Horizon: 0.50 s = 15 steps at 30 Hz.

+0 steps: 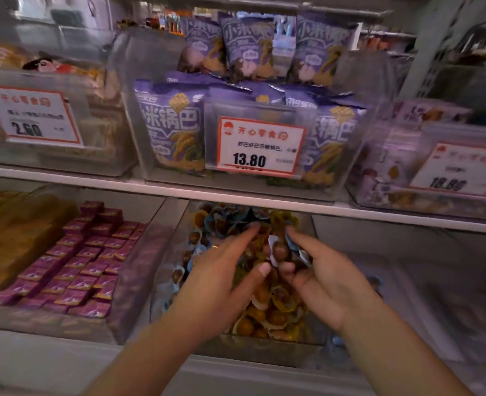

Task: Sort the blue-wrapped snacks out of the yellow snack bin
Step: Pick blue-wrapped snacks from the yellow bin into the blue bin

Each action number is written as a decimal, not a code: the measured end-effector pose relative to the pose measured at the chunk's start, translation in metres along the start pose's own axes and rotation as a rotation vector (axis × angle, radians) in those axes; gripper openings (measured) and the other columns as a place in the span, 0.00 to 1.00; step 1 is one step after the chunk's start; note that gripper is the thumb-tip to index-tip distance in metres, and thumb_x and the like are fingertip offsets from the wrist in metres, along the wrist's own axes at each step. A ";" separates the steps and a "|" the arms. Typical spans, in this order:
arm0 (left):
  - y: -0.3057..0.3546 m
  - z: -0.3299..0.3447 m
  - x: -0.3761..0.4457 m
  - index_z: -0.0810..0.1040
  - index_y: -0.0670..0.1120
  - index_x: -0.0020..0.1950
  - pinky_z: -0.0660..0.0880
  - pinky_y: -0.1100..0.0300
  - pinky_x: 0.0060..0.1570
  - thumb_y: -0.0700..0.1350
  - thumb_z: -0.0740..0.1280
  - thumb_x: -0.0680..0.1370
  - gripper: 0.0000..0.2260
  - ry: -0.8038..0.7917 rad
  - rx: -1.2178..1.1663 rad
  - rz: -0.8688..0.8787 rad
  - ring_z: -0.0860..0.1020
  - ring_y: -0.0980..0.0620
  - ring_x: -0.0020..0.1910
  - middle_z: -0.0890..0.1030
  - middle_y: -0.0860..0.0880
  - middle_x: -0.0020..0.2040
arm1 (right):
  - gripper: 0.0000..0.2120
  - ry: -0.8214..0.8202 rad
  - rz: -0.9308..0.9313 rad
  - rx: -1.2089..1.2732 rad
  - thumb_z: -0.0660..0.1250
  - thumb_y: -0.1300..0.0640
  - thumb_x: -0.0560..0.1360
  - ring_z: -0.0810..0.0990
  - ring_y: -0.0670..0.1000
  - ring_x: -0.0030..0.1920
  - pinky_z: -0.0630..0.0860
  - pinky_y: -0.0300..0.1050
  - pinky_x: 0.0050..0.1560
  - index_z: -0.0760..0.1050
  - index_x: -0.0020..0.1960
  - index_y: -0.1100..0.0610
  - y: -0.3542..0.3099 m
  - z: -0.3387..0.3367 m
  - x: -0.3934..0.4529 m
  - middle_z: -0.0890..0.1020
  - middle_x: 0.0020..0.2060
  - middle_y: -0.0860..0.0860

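The middle price tag [260,146] read 13.80; the left price tag [32,119] showed 2.60; the blurred right price tag [455,173] perhaps 18.80; the purple bags [171,130] bore 小米锅巴.

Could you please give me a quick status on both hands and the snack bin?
Left hand open, fingers in the snack bin. Right hand grips a blue-wrapped snack. More blue wrappers mixed in at back.

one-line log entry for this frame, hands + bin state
left hand: open, fingers over snacks | right hand: pinching blue-wrapped snack | snack bin: blue and yellow wrappers mixed | sorting: unfinished
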<state>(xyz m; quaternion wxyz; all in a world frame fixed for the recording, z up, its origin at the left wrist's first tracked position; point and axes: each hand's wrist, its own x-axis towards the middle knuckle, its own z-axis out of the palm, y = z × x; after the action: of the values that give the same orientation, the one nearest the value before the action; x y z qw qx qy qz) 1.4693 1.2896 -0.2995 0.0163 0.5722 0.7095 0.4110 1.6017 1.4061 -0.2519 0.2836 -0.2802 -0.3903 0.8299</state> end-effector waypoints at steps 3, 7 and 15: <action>-0.017 -0.005 0.002 0.66 0.57 0.75 0.70 0.59 0.65 0.67 0.52 0.78 0.28 -0.083 0.220 -0.005 0.71 0.58 0.67 0.71 0.60 0.70 | 0.07 0.098 -0.289 -0.333 0.70 0.54 0.77 0.77 0.51 0.30 0.70 0.38 0.23 0.80 0.46 0.58 -0.014 -0.029 -0.009 0.80 0.32 0.53; -0.028 -0.005 -0.001 0.76 0.50 0.70 0.71 0.44 0.65 0.67 0.48 0.76 0.33 -0.182 0.391 -0.126 0.75 0.45 0.67 0.73 0.50 0.71 | 0.05 0.332 -0.426 -0.599 0.72 0.51 0.76 0.73 0.49 0.21 0.70 0.40 0.24 0.82 0.44 0.53 -0.036 -0.082 -0.015 0.79 0.30 0.50; -0.008 -0.001 0.000 0.82 0.48 0.61 0.78 0.47 0.54 0.48 0.66 0.79 0.12 -0.103 0.383 -0.186 0.81 0.43 0.57 0.80 0.48 0.63 | 0.16 0.425 -0.013 -1.108 0.61 0.40 0.80 0.81 0.49 0.50 0.78 0.45 0.50 0.81 0.45 0.48 -0.055 -0.182 -0.009 0.85 0.47 0.49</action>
<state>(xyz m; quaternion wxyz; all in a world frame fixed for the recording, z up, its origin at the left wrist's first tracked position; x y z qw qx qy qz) 1.4624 1.2888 -0.3033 -0.0187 0.5173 0.8226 0.2355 1.7466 1.5180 -0.3026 0.1722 -0.5441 -0.7018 0.4264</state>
